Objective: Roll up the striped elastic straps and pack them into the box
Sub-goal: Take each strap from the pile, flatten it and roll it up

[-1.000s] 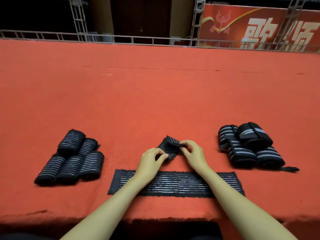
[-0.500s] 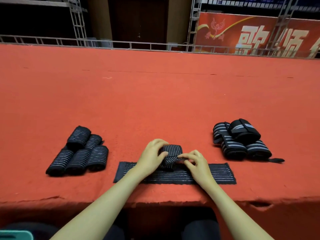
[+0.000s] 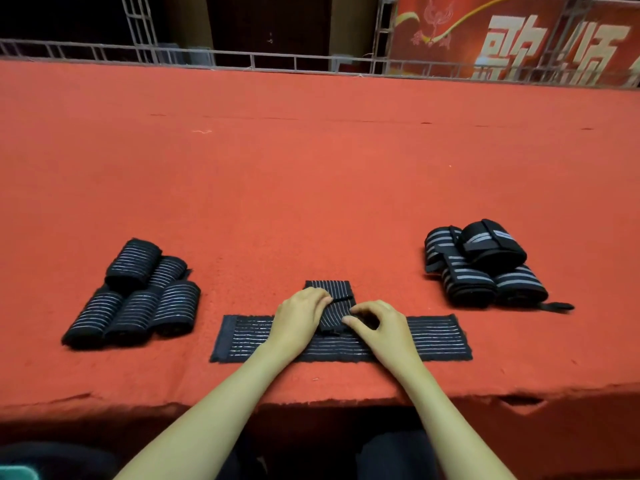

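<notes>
A long black strap with thin white stripes (image 3: 433, 337) lies flat along the near edge of the red table. Across its middle lies a short folded piece of the same striped strap (image 3: 334, 296), pointing away from me. My left hand (image 3: 298, 320) grips its left side with curled fingers. My right hand (image 3: 379, 327) pinches its near right corner between thumb and forefinger. Several rolled thin-striped straps (image 3: 135, 296) sit in a pile at the left. No box is in view.
A pile of rolled black straps with wide grey stripes (image 3: 481, 268) sits at the right, one loose tab sticking out. The red felt table (image 3: 311, 168) stretches far back to a metal railing (image 3: 242, 60). The near edge is frayed at the right.
The folded strap piece came down from above the table onto the flat strap, and both hands moved toward me with it. The camera tilted slightly.
</notes>
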The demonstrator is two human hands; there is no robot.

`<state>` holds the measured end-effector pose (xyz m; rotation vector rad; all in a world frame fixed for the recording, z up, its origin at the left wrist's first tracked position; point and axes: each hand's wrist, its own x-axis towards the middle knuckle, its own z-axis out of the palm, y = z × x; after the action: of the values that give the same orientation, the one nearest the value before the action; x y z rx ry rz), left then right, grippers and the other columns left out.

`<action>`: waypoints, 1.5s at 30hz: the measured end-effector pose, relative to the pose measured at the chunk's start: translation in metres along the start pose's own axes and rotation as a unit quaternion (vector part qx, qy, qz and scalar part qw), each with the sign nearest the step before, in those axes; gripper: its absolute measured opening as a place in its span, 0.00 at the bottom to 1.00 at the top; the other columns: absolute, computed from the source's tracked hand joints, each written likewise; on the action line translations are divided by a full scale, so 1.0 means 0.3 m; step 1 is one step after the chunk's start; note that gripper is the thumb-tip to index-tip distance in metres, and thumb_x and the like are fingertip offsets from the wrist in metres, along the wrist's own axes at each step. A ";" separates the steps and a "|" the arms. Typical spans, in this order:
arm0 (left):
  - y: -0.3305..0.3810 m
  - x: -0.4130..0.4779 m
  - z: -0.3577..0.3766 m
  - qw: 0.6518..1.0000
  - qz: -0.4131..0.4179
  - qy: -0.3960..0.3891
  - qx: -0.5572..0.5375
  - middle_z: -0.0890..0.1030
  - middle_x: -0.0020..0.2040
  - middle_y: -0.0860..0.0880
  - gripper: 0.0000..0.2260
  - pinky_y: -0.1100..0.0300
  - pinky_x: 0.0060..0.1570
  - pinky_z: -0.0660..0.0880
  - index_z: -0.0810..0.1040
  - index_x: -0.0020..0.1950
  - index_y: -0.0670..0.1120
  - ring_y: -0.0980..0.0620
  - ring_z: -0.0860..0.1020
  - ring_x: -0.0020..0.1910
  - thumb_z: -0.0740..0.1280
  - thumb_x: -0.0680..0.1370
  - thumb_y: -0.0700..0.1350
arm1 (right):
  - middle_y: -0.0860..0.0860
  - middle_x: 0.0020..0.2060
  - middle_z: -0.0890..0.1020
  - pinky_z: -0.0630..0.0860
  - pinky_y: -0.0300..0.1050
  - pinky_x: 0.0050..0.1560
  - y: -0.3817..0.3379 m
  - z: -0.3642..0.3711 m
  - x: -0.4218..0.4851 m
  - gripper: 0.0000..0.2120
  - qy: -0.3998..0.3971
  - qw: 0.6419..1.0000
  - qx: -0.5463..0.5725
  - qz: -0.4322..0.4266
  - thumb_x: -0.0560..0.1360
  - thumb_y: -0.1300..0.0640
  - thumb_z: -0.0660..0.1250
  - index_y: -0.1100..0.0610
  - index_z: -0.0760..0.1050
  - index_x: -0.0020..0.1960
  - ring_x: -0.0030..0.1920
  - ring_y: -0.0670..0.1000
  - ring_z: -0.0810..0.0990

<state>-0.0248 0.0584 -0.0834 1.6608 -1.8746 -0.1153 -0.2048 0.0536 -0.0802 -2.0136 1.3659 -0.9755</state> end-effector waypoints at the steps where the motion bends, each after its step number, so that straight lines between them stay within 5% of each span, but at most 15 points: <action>1: -0.005 -0.001 0.001 1.000 -0.011 0.010 -0.018 0.81 0.49 0.51 0.11 0.52 0.49 0.74 0.78 0.52 0.46 0.50 0.78 0.49 0.59 0.81 0.49 | 0.42 0.43 0.81 0.72 0.40 0.54 0.004 0.002 0.001 0.03 0.000 1.000 -0.004 0.000 0.72 0.52 0.72 0.50 0.81 0.45 0.49 0.43 0.77; 7: -0.012 -0.003 -0.020 0.987 -0.070 0.049 -0.138 0.81 0.47 0.51 0.08 0.58 0.47 0.70 0.79 0.49 0.45 0.53 0.77 0.46 0.60 0.81 0.45 | 0.43 0.40 0.81 0.71 0.32 0.48 0.003 -0.013 0.000 0.07 0.028 0.995 0.093 0.006 0.74 0.62 0.69 0.51 0.75 0.43 0.43 0.40 0.78; 12: -0.062 0.005 -0.037 0.911 -0.228 0.126 -0.319 0.79 0.47 0.45 0.10 0.52 0.48 0.78 0.75 0.50 0.43 0.46 0.78 0.48 0.56 0.82 0.46 | 0.47 0.44 0.79 0.71 0.30 0.49 0.019 -0.015 0.001 0.09 0.097 0.979 0.172 0.045 0.77 0.65 0.64 0.51 0.73 0.48 0.45 0.43 0.78; 17: -0.062 -0.007 -0.041 0.905 -0.228 0.142 -0.331 0.80 0.45 0.46 0.10 0.48 0.48 0.76 0.75 0.50 0.45 0.47 0.78 0.46 0.56 0.82 0.48 | 0.49 0.45 0.76 0.70 0.29 0.40 0.033 -0.026 0.005 0.12 0.181 0.950 0.227 0.112 0.78 0.66 0.60 0.49 0.72 0.50 0.38 0.40 0.74; 22: -0.045 -0.008 -0.062 0.905 -0.220 0.101 -0.349 0.80 0.52 0.50 0.08 0.58 0.53 0.73 0.76 0.58 0.47 0.52 0.77 0.53 0.62 0.80 0.45 | 0.50 0.50 0.76 0.72 0.35 0.46 0.035 -0.026 0.000 0.14 0.139 0.962 0.205 0.110 0.77 0.64 0.62 0.45 0.73 0.52 0.44 0.48 0.76; 26: -0.040 -0.012 -0.101 0.941 -0.174 0.019 -0.289 0.79 0.49 0.51 0.09 0.60 0.54 0.72 0.77 0.59 0.48 0.54 0.77 0.51 0.63 0.79 0.42 | 0.43 0.54 0.78 0.73 0.34 0.48 0.011 -0.045 0.007 0.20 0.057 0.976 0.176 0.114 0.75 0.67 0.61 0.46 0.73 0.59 0.45 0.44 0.77; 30: -0.055 -0.002 -0.165 0.960 -0.138 -0.003 -0.243 0.78 0.47 0.50 0.08 0.60 0.49 0.71 0.73 0.51 0.49 0.52 0.77 0.47 0.62 0.79 0.36 | 0.50 0.47 0.80 0.75 0.45 0.49 0.001 -0.087 0.033 0.18 -0.023 0.966 0.211 0.149 0.75 0.67 0.64 0.46 0.74 0.57 0.44 0.48 0.78; 33: -0.055 0.017 -0.227 0.959 -0.147 0.023 -0.240 0.78 0.43 0.52 0.12 0.62 0.41 0.72 0.71 0.43 0.51 0.54 0.75 0.41 0.60 0.77 0.33 | 0.52 0.40 0.80 0.73 0.39 0.41 -0.017 -0.129 0.051 0.17 -0.020 0.963 0.218 0.157 0.75 0.68 0.65 0.51 0.73 0.58 0.39 0.49 0.76; 35: -0.054 0.041 -0.266 0.954 -0.158 0.029 -0.253 0.79 0.39 0.52 0.17 0.59 0.41 0.74 0.74 0.38 0.50 0.52 0.76 0.38 0.57 0.74 0.29 | 0.54 0.44 0.79 0.74 0.36 0.39 -0.040 -0.166 0.069 0.16 -0.015 0.955 0.250 0.157 0.75 0.69 0.65 0.54 0.73 0.58 0.41 0.48 0.77; 38: -0.062 0.084 -0.309 0.929 -0.201 0.038 -0.309 0.81 0.39 0.48 0.21 0.52 0.48 0.76 0.80 0.35 0.50 0.47 0.78 0.43 0.56 0.74 0.28 | 0.55 0.48 0.79 0.75 0.31 0.35 -0.076 -0.225 0.098 0.11 -0.061 0.961 0.225 0.149 0.76 0.71 0.64 0.60 0.76 0.55 0.43 0.48 0.78; 41: -0.051 0.109 -0.341 0.882 -0.254 0.070 -0.392 0.81 0.41 0.48 0.16 0.57 0.43 0.76 0.82 0.43 0.42 0.48 0.78 0.43 0.56 0.78 0.30 | 0.54 0.42 0.81 0.74 0.33 0.37 -0.098 -0.258 0.125 0.11 -0.087 0.966 0.201 0.140 0.76 0.72 0.61 0.60 0.78 0.45 0.41 0.49 0.78; 45: -0.035 0.096 -0.376 0.786 -0.327 0.070 -0.520 0.79 0.49 0.43 0.15 0.63 0.38 0.76 0.77 0.57 0.34 0.52 0.77 0.41 0.53 0.78 0.28 | 0.54 0.39 0.81 0.77 0.37 0.37 -0.120 -0.290 0.153 0.14 -0.078 0.916 0.342 0.194 0.78 0.72 0.55 0.61 0.77 0.43 0.39 0.49 0.79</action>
<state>0.0402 0.0669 0.0135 1.3120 -0.7111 -1.0665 -0.2428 0.0222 0.0122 -1.2119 1.0727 -0.9141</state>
